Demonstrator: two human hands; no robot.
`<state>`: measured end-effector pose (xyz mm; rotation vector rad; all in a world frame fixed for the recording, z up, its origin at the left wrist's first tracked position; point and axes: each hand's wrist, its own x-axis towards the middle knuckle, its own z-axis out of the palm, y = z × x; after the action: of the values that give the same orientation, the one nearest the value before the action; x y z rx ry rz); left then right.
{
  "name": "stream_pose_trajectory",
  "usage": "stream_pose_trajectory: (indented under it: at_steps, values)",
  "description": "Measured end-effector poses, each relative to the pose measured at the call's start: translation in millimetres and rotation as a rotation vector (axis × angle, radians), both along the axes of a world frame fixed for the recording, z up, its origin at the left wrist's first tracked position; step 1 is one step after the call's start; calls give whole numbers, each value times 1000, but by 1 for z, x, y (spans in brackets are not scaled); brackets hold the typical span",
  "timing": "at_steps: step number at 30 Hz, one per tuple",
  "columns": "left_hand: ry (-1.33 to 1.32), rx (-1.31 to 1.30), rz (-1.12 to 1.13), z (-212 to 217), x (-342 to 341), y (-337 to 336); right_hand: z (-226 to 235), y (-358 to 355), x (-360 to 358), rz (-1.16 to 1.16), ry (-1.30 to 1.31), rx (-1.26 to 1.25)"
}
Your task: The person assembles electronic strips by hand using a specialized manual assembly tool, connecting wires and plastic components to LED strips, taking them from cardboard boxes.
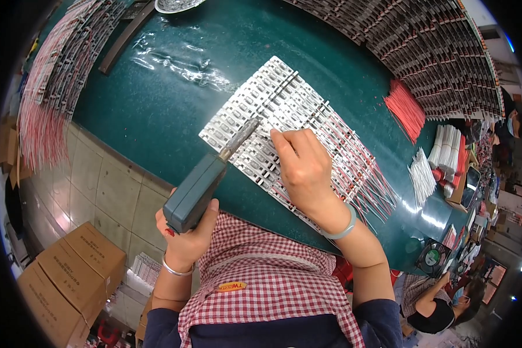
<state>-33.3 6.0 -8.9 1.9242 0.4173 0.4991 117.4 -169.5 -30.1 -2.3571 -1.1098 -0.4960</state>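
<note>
We hold the dark green soldering gun (194, 194) in our left hand (185, 243), thumb along one side and fingers closed around its rear end. Its metal tip (242, 138) reaches over the panel of white circuit boards (229, 116); whether it touches them we cannot tell. Our right hand (305, 169) is bent low over the same panel, index finger pointing just beside the tip, the other fingers curled in; we cannot tell whether it pinches anything. The panel lies slantwise on the green tabletop (127, 110) before us, red and white wires (380, 194) trailing off its right side. Farther right we have a red wire bundle (406, 110), loose white wires (421, 178) and, near the table's edge, a black fan (434, 257). Cardboard boxes (69, 284) stand on the floor at our left.
</note>
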Motion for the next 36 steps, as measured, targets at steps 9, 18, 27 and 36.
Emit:
stream_pose_trajectory:
  at_steps: [9,18,27,36]
  values:
    - [21,-52,-24,1,-2,0,-1,1,-1,4,3,-19]
    - [66,-41,-41,3,0,1,-1,3,-2,3,-8,-41]
    - [60,-44,-15,2,-6,2,0,4,-2,0,-24,-39]
    - [-9,-5,-29,1,-3,1,-5,3,-3,-9,7,15]
